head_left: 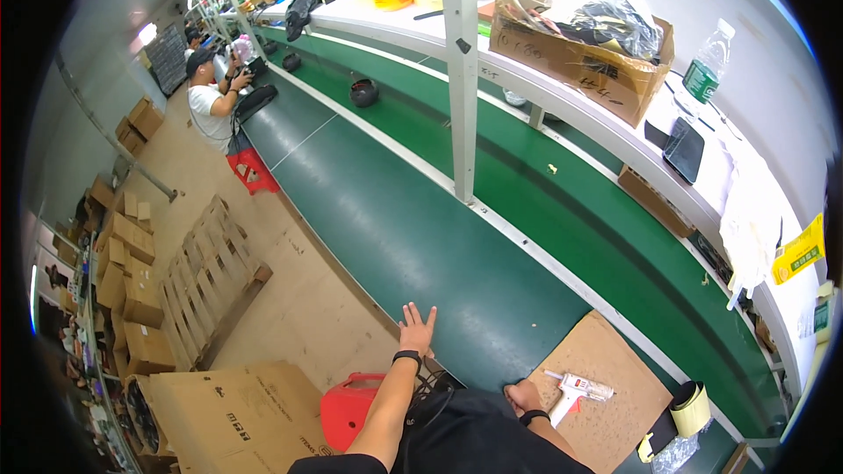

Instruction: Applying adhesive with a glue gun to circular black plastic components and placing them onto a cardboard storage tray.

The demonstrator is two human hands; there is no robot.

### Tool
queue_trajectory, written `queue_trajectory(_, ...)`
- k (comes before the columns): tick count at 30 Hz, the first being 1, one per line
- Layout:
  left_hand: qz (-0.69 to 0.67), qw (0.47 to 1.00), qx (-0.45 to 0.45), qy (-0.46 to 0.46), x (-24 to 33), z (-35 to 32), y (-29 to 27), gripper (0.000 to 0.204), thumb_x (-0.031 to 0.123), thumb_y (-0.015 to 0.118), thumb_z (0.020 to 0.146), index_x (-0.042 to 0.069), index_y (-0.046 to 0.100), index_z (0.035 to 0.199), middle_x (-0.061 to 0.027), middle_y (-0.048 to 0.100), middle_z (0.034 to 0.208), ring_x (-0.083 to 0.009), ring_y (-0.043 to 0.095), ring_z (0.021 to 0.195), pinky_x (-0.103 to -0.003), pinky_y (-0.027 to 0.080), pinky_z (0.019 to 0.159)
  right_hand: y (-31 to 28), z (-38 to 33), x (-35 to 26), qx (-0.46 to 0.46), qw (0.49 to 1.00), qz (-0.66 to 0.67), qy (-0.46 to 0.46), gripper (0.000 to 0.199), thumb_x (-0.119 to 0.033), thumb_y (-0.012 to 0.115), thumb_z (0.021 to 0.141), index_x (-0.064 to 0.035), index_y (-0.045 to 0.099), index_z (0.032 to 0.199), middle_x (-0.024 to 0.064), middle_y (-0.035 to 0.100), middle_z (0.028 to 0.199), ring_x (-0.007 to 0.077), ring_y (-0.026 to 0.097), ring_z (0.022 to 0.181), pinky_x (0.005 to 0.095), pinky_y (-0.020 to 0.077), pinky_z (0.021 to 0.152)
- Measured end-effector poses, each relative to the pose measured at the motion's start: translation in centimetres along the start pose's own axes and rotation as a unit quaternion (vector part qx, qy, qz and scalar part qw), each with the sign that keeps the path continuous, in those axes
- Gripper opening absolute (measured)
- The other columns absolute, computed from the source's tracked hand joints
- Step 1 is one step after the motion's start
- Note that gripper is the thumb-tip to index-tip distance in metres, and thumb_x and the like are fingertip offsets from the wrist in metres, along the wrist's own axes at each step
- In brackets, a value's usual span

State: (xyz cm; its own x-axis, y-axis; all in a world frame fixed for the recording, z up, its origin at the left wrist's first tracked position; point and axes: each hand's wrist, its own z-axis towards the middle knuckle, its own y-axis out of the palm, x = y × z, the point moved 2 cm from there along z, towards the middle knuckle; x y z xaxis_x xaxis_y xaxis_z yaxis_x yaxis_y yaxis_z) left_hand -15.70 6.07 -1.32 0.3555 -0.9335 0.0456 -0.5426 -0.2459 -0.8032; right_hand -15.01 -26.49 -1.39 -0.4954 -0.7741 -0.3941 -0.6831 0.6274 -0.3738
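My left hand [416, 331] is open, fingers spread, at the near edge of the dark green workbench [439, 272]. My right hand [524, 397] is curled into a fist on the bench, beside a brown cardboard sheet [615, 360]; nothing shows in it. On that sheet, just right of the fist, lies a white hot glue gun [581, 388] with a red trigger. A roll of pale yellow tape [690, 409] stands past the sheet's right side, with crumpled clear plastic [676, 455] near it.
Behind the bench runs a green conveyor belt [562, 202] carrying a round black object [363, 93]. A white post [463, 79] rises between them. The shelf above holds a cardboard box [580, 57], a bottle [708, 66] and a phone [683, 150]. A red stool [347, 412] stands left; a co-worker [209, 96] sits farther off.
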Motion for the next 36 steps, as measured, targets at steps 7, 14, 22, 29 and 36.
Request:
queue_trajectory(7,-0.001,1.000,0.025,0.001,-0.4,-0.6,0.9,0.143,0.037,0.098,0.055,0.021,0.004,0.162,-0.0409,0.004,0.158,-0.0541,0.011,0.149,-0.060,0.037,0.112,1.1,1.0,1.4,-0.022,0.999,-0.017,0.019,0.026,-0.020,0.059,0.073,-0.0021,0.071,0.059,0.0089,0.065,0.054,0.0184,0.061,0.046,0.0327,0.0499,0.048)
queue_trajectory(14,0.031,0.999,0.021,0.013,-0.5,-0.4,0.3,0.144,0.041,0.097,0.055,0.020,0.002,0.162,-0.0427,0.003,0.157,-0.0561,0.011,0.148,-0.057,0.040,0.111,0.9,0.9,1.0,-0.022,0.998,-0.033,0.038,0.029,-0.024,0.060,0.075,-0.0038,0.072,0.059,0.0082,0.064,0.051,0.0186,0.061,0.045,0.0327,0.0509,0.049)
queue_trajectory(22,-0.066,0.978,-0.002,0.198,-8.1,2.9,-3.9,0.077,0.040,0.080,0.074,0.017,0.051,0.142,-0.0312,0.044,0.143,-0.0451,0.046,0.133,-0.048,0.048,0.103,0.8,0.8,0.4,0.005,0.999,-0.030,0.040,0.027,-0.025,0.060,0.071,-0.0049,0.072,0.057,0.0072,0.061,0.047,0.0184,0.059,0.043,0.0337,0.0494,0.047)
queue_trajectory(29,-0.203,0.952,0.199,0.116,-24.8,19.5,-22.0,0.028,0.028,0.067,0.084,0.010,0.075,0.104,-0.0146,0.074,0.106,-0.0346,0.070,0.099,-0.044,0.056,0.088,1.3,0.3,0.4,-0.002,0.997,-0.010,0.070,0.030,-0.024,0.060,0.077,-0.0014,0.072,0.061,0.0096,0.064,0.051,0.0179,0.062,0.047,0.0335,0.0512,0.048)
queue_trajectory(36,-0.222,0.933,0.282,-0.002,-32.9,35.4,-37.9,0.022,0.019,0.067,0.081,0.010,0.076,0.099,-0.0154,0.074,0.106,-0.0372,0.069,0.102,-0.046,0.056,0.091,3.7,-1.0,3.5,0.133,0.937,0.301,0.115,0.033,-0.020,0.051,0.092,0.0046,0.072,0.090,0.0154,0.073,0.076,0.0220,0.071,0.067,0.0345,0.0586,0.062)
